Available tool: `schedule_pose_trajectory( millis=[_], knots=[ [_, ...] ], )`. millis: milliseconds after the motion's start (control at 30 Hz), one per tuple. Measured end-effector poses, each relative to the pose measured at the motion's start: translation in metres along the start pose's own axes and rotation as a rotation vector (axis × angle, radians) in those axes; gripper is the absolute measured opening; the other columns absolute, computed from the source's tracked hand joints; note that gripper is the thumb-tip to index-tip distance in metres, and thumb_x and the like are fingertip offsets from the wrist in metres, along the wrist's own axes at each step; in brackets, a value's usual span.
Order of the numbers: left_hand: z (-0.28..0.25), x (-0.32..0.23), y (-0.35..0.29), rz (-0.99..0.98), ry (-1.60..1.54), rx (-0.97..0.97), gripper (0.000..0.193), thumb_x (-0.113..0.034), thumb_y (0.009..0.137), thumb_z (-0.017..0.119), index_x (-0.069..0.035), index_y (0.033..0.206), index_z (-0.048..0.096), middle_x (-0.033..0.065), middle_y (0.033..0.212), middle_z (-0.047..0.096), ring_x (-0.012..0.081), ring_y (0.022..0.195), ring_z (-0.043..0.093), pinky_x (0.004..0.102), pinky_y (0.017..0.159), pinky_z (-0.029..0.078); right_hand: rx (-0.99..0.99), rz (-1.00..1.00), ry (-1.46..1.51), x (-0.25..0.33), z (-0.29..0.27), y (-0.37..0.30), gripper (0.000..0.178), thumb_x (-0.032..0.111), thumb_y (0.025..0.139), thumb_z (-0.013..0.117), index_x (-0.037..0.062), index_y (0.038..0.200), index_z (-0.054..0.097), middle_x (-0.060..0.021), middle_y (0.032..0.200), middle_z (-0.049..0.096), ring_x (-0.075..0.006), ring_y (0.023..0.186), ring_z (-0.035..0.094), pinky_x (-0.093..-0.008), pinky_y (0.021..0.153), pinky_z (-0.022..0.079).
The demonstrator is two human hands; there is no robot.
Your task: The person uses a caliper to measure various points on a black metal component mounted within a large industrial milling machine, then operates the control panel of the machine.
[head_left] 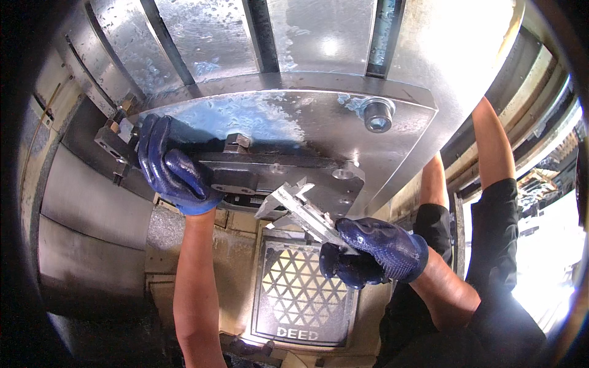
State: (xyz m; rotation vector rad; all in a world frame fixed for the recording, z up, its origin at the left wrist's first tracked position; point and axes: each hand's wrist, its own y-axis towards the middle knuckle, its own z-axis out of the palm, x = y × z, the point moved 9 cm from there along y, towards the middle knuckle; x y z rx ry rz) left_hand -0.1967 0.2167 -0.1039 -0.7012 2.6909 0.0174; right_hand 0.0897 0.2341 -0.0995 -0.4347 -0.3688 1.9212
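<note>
My right hand (377, 251), in a dark blue coated glove, is closed around the beam of a silver caliper (304, 211). The caliper slants up and to the left, its jaws just below a dark metal bar (282, 175) with holes. In a matching glove, my left hand (175, 162) rests at the bar's left end, fingers stretched up along the metal plate (343, 132); its palm side is hidden. A square-headed bolt (237, 143) sticks up behind the bar. Left of that hand is a small metal clamp block (116, 144).
Slotted metal (319, 43) rises behind the plate, which carries a large socket-head screw (378, 116) and blue smears. Below lies a dark panel (304, 294) with pale triangles. Another person's bare forearms (494, 144) in black sleeves reach up at right, hands hidden. Curved metal covers (92, 214) stand at left.
</note>
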Motion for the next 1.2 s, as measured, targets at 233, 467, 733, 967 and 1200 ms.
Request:
schedule_pose_trajectory(
  millis=[233, 467, 733, 967, 1200],
  knots=[
    [0.001, -0.006, -0.001, 0.018, 0.027, -0.010, 0.047, -0.032, 0.107, 0.041, 0.007, 0.122, 0.062, 0.0231, 0.126, 0.062, 0.0381, 0.123, 0.056, 0.0492, 0.109, 0.039, -0.023, 0.180, 0.226, -0.004, 0.003, -0.004, 0.044, 0.031, 0.106, 0.051, -0.0057, 0.130, 0.057, -0.0045, 0.085, 0.065, -0.0066, 0.067, 0.059, -0.0230, 0.061, 0.049],
    [0.001, -0.011, 0.002, 0.134, 0.114, -0.004, 0.043, -0.026, 0.106, 0.037, 0.004, 0.121, 0.064, 0.0236, 0.126, 0.064, 0.0399, 0.122, 0.058, 0.0499, 0.109, 0.040, -0.015, -0.078, 0.468, 0.012, 0.023, -0.004, 0.063, 0.040, 0.099, 0.062, -0.0088, 0.137, 0.049, -0.0141, 0.099, 0.066, -0.0075, 0.065, 0.055, -0.0220, 0.054, 0.045],
    [0.006, 0.025, -0.010, 0.205, -0.095, 0.097, 0.046, -0.032, 0.107, 0.042, 0.007, 0.118, 0.064, 0.0204, 0.111, 0.067, 0.0333, 0.102, 0.064, 0.0485, 0.093, 0.051, -0.287, -0.256, 0.018, 0.075, 0.044, -0.024, 0.029, 0.010, 0.096, 0.066, -0.0032, 0.122, 0.062, -0.0119, 0.097, 0.068, -0.0144, 0.087, 0.065, -0.0316, 0.071, 0.050],
    [0.011, 0.051, -0.042, 0.169, 0.087, 0.121, 0.043, -0.030, 0.102, 0.051, 0.003, 0.128, 0.059, 0.0212, 0.124, 0.061, 0.0380, 0.113, 0.058, 0.0465, 0.100, 0.046, -0.493, -0.440, -0.796, 0.139, 0.051, -0.068, 0.019, 0.006, 0.089, 0.067, -0.0030, 0.105, 0.061, -0.0188, 0.085, 0.065, -0.0338, 0.070, 0.068, -0.0406, 0.061, 0.050],
    [-0.022, 0.158, -0.105, 0.037, 0.424, 0.155, 0.052, -0.026, 0.095, 0.062, -0.001, 0.140, 0.053, 0.0221, 0.141, 0.054, 0.0431, 0.129, 0.051, 0.0440, 0.110, 0.040, -0.674, -0.358, -1.334, 0.212, -0.001, -0.141, 0.021, 0.025, 0.088, 0.068, 0.0082, 0.100, 0.068, -0.0139, 0.081, 0.069, -0.0343, 0.067, 0.068, -0.0426, 0.061, 0.054]
  ],
)
